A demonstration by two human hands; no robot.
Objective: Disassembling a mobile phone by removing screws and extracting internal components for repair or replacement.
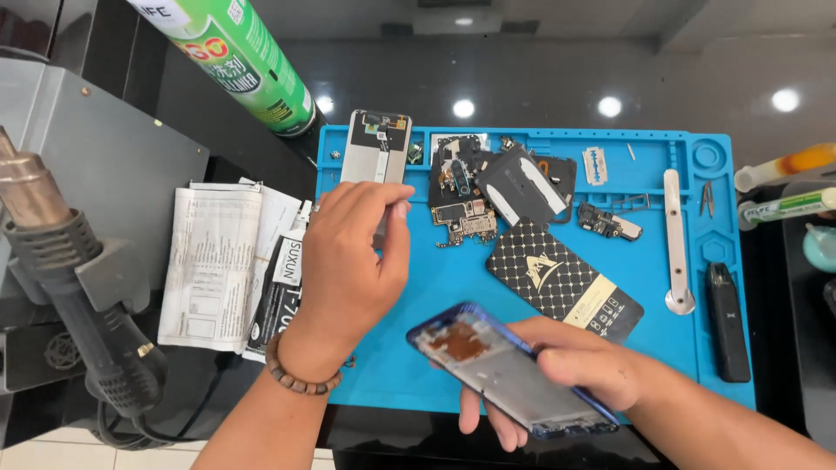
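Phone disassembly on a blue silicone work mat (435,287), read from left to right; all positions are given relative to the mat. Off its left edge – a hot-air gun (78,287), folded printed papers (213,261) and a green spray can (244,57) lying above. Over the mat's left part the left hand (348,261) is raised with fingertips pinched together near a pale battery-like slab (376,146) at the top-left corner; whether anything is pinched cannot be told. At the mat's near edge the right hand (575,365) is clamped on the blue phone frame (509,370), tilted, its inner side up and apparently stripped. Along the upper middle lie the removed parts – circuit boards (466,196), a dark cover plate (522,187), a small connector board (605,222) – and a black patterned card (562,283) in the centre. At the right: a metal pry tool (675,235), tweezers (707,198), a dark slim device (727,322). Judged from this layout, teardown is largely done; the frame remains in hand
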